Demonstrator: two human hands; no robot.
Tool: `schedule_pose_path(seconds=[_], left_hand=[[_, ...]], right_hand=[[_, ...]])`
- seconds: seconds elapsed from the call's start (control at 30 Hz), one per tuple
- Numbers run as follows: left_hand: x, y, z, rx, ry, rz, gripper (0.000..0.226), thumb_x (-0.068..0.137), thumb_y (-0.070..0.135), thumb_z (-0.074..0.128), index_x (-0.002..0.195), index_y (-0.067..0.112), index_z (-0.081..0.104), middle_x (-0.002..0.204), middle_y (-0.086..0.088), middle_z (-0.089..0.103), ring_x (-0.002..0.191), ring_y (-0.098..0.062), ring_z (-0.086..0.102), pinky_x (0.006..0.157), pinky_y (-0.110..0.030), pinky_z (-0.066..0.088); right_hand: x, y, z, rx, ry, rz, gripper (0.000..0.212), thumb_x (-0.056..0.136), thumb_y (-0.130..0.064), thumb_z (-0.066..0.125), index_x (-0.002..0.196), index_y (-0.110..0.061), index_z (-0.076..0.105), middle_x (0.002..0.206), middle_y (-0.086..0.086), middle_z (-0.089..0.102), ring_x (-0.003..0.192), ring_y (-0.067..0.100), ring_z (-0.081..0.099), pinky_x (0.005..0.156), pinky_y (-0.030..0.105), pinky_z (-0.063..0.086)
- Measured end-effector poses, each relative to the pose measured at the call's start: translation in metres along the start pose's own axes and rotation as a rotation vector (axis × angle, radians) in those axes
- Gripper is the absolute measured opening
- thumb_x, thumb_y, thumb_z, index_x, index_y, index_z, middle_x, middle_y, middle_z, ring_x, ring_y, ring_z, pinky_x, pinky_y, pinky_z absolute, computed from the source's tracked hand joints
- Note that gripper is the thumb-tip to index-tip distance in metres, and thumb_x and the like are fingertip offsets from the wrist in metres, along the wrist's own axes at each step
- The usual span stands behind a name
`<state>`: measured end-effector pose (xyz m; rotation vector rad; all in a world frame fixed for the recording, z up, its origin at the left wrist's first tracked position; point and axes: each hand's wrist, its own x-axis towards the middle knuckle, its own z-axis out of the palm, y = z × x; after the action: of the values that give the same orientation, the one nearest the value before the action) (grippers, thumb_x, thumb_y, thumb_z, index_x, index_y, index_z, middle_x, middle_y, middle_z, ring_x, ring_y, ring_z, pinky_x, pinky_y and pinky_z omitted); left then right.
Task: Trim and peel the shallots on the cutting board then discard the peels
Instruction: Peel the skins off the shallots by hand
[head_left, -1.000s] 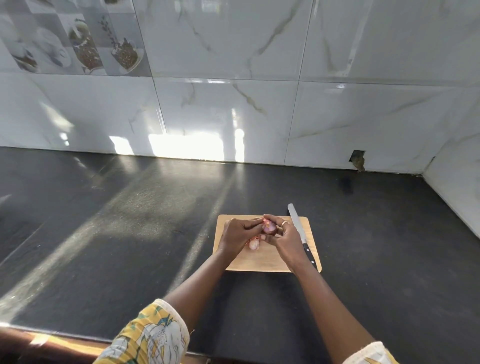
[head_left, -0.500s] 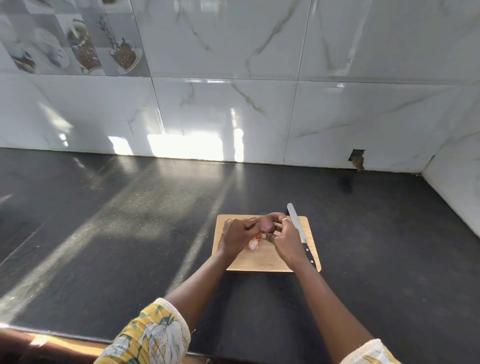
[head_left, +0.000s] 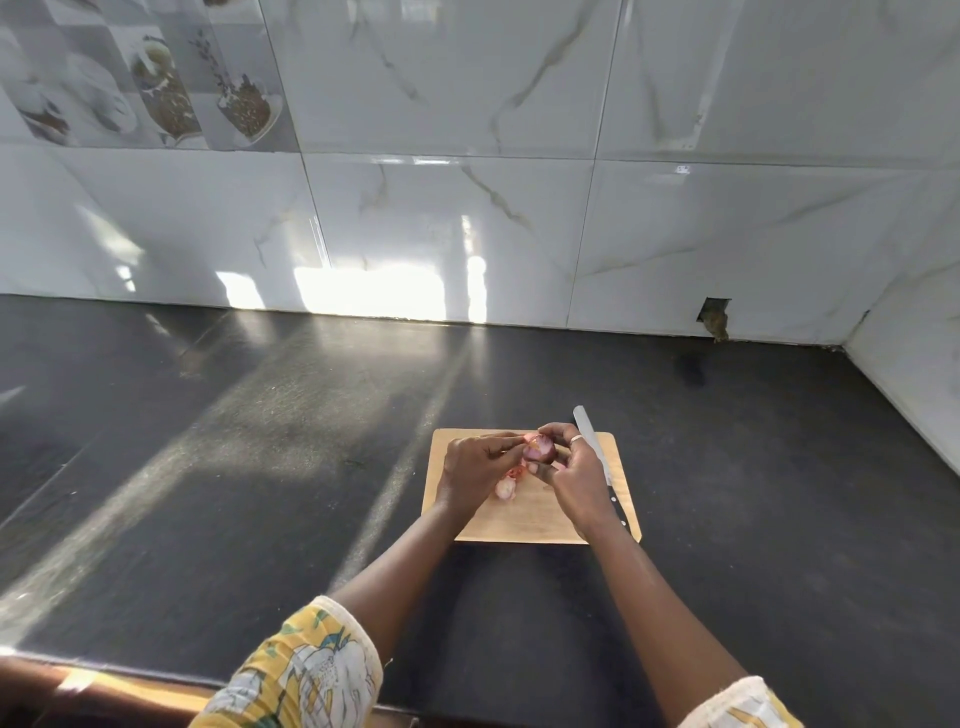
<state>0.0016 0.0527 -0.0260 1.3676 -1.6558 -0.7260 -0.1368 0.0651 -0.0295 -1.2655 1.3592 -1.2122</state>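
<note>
A purple shallot (head_left: 538, 448) is held just above the wooden cutting board (head_left: 524, 519). My right hand (head_left: 574, 475) grips it from the right, fingers curled round it. My left hand (head_left: 475, 465) pinches at its left side, where a bit of pale skin shows. On the board below my hands lies a pale peeled shallot (head_left: 505, 488) beside reddish peel scraps (head_left: 516, 472). A knife (head_left: 597, 457) with a black handle lies along the board's right edge, partly hidden by my right hand.
The board sits on a dark stone counter (head_left: 260, 467) with sunlit streaks. White marble tiles (head_left: 467, 234) form the back wall, and a side wall closes the right corner. A small hole (head_left: 716, 318) sits at the wall's base.
The shallot has turned a little between my fingers, and my left fingertips have shifted on its skin. Both hands stay over the same spot on the board.
</note>
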Motion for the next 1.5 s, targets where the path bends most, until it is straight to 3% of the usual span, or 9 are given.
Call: schedule_pose_path(seconds=[0.33,0.5,0.57,0.67,0.8,0.97,1.17,1.27,1.5], left_hand=[[0.001,0.005,0.003,0.061,0.034,-0.099,0.014,0.081,0.017,0.067,0.091,0.013,0.075,0.086,-0.003,0.075,0.077,-0.01,0.067,0.071,-0.027,0.051],[0.004,0.009,0.006,0.186,0.061,-0.138,0.017,0.08,0.019,0.065,0.09,0.008,0.074,0.087,-0.008,0.074,0.08,-0.021,0.068,0.072,-0.028,0.051],[0.004,0.011,0.006,0.218,0.067,-0.158,0.018,0.079,0.02,0.065,0.089,0.007,0.073,0.087,-0.009,0.074,0.081,-0.022,0.067,0.072,-0.027,0.048],[0.004,0.011,0.005,0.204,0.072,-0.168,0.017,0.078,0.019,0.067,0.088,0.007,0.072,0.087,-0.008,0.073,0.08,-0.022,0.066,0.072,-0.027,0.048],[0.004,0.008,0.001,0.151,0.052,-0.235,0.011,0.076,0.018,0.07,0.083,0.009,0.071,0.08,-0.004,0.07,0.076,-0.019,0.064,0.071,-0.031,0.051],[0.0,0.0,-0.005,0.125,0.055,-0.324,0.004,0.075,0.014,0.066,0.071,0.016,0.067,0.068,0.003,0.063,0.067,-0.015,0.059,0.062,-0.025,0.044],[0.0,-0.004,-0.005,0.143,0.074,-0.306,0.017,0.083,0.024,0.062,0.087,0.011,0.073,0.08,-0.004,0.072,0.071,-0.014,0.062,0.066,-0.023,0.043],[0.001,-0.006,-0.004,0.146,0.078,-0.295,0.017,0.083,0.026,0.064,0.087,0.011,0.072,0.08,-0.004,0.072,0.071,-0.014,0.062,0.065,-0.022,0.043],[0.001,-0.006,-0.001,0.085,-0.025,-0.214,0.023,0.086,0.018,0.054,0.101,0.019,0.071,0.093,-0.001,0.073,0.086,-0.015,0.066,0.08,-0.027,0.049]], right_hand=[[0.003,0.007,0.001,-0.115,-0.004,-0.008,0.043,0.077,0.006,0.07,0.1,-0.028,0.056,0.106,0.001,0.067,0.104,0.016,0.062,0.092,0.031,0.052],[0.001,0.008,0.002,-0.092,0.017,0.003,0.046,0.079,0.009,0.067,0.103,-0.029,0.056,0.105,-0.005,0.065,0.104,0.013,0.061,0.086,0.019,0.05],[0.0,0.008,0.003,-0.06,0.023,0.01,0.049,0.079,0.01,0.065,0.099,-0.034,0.056,0.106,-0.005,0.064,0.105,0.012,0.06,0.088,0.022,0.051],[-0.001,0.009,0.005,0.048,0.026,0.044,0.05,0.079,0.013,0.063,0.096,-0.035,0.058,0.107,-0.005,0.065,0.106,0.013,0.06,0.091,0.03,0.053],[-0.001,0.01,0.004,0.257,0.032,0.093,0.047,0.079,0.017,0.06,0.1,-0.026,0.06,0.108,0.002,0.064,0.107,0.02,0.06,0.086,0.03,0.054],[0.0,0.003,0.002,0.636,0.012,0.158,0.038,0.085,0.022,0.046,0.101,-0.01,0.056,0.104,0.011,0.06,0.095,0.023,0.061,0.078,0.028,0.057],[-0.002,0.003,0.002,0.602,-0.041,0.204,0.029,0.091,0.01,0.048,0.108,-0.013,0.057,0.116,0.013,0.059,0.1,0.025,0.062,0.069,0.028,0.059],[-0.001,0.005,0.002,0.618,-0.064,0.209,0.028,0.093,0.005,0.047,0.111,-0.016,0.055,0.115,0.011,0.061,0.099,0.025,0.063,0.073,0.031,0.059],[0.0,0.007,0.001,0.697,-0.05,0.215,0.034,0.094,0.013,0.04,0.108,-0.013,0.056,0.111,0.012,0.061,0.104,0.025,0.061,0.078,0.028,0.058]])
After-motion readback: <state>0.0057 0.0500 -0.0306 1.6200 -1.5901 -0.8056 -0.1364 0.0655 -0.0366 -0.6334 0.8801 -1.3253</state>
